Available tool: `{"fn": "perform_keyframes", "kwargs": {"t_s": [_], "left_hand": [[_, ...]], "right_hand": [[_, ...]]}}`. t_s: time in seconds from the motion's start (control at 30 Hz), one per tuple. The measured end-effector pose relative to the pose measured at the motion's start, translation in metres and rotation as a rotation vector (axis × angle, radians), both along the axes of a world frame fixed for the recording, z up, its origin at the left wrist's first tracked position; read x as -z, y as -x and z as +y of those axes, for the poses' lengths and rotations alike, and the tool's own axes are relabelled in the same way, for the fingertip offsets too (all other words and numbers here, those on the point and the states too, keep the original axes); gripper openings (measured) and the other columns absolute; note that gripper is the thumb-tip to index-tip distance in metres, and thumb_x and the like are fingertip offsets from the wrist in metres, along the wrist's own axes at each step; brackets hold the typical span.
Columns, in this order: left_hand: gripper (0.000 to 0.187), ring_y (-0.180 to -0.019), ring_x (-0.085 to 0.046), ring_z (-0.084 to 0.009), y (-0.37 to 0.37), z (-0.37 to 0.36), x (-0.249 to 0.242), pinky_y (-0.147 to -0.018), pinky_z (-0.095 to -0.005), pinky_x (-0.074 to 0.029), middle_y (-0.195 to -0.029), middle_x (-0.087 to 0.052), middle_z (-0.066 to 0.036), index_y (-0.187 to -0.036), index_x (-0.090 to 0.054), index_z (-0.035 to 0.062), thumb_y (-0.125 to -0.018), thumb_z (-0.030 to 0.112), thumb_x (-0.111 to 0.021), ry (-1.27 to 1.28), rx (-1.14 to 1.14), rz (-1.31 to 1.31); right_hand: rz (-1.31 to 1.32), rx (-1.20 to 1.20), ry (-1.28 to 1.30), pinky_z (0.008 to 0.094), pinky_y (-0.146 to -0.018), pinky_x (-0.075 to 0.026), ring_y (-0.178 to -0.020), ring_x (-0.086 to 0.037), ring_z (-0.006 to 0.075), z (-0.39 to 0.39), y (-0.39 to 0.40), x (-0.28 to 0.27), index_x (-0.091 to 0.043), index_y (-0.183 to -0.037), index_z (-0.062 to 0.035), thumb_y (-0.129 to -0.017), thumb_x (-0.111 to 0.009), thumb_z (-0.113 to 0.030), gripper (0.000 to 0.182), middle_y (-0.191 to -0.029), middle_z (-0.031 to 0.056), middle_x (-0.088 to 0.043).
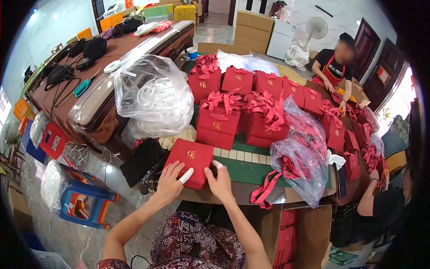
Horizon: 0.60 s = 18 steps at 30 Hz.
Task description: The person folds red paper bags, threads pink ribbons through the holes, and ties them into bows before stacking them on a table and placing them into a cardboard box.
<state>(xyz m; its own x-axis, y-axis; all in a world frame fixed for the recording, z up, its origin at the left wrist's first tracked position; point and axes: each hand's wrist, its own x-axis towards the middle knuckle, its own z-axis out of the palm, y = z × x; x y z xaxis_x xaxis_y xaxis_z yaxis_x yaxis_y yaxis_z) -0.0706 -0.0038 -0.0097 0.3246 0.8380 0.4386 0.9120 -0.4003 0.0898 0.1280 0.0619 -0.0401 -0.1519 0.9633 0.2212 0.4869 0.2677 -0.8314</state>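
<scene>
A neat stack of red paper gift bags (190, 158) with a gold logo sits at the table's near edge, directly before me. My left hand (171, 181) grips its left near corner, fingers over the top face and thumb along the front. On the right side of the same stack, my right hand (218, 181) presses with its fingers and thumb. White tape or finger covers wrap the left thumb and a right fingertip. Behind the stack stand more red gift bags (218, 127) with ribbon handles. Right of my hands, a loose red ribbon (265, 190) hangs over the table edge.
A clear plastic bag of white material (156, 98) stands at the left. Another clear bag (302, 157) holds red ribbons. Teal scissors (85, 85) lie on the brown table. Two people (336, 62) work at the right. Blue stools (87, 201) stand on the floor.
</scene>
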Motion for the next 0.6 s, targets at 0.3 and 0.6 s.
{"fn": "perform_keyframes", "kwargs": {"t_s": [0.3,0.6], "left_hand": [[0.082,-0.136,-0.035,-0.0417,0.003,-0.004,-0.015,-0.112,-0.0554,-0.031,-0.145,-0.04,-0.019,-0.141,-0.048,0.0121,-0.064,0.011,-0.076,0.059,0.043,-0.004],[0.087,-0.135,-0.032,-0.0479,0.003,-0.018,-0.004,-0.112,-0.0541,-0.033,-0.149,-0.029,-0.025,-0.147,-0.039,0.0097,-0.069,0.004,-0.076,0.016,0.006,-0.095]], "right_hand": [[0.038,0.118,0.165,0.0368,-0.065,-0.052,-0.068,-0.066,0.0256,-0.002,0.001,-0.037,-0.063,-0.099,0.0018,-0.083,-0.077,-0.043,0.05,-0.076,0.0117,-0.068],[0.405,0.043,0.406,0.023,-0.049,-0.048,-0.063,-0.06,0.0076,0.01,-0.006,-0.018,-0.063,-0.101,0.0001,-0.09,-0.073,-0.025,0.029,-0.078,0.0038,-0.067]]}}
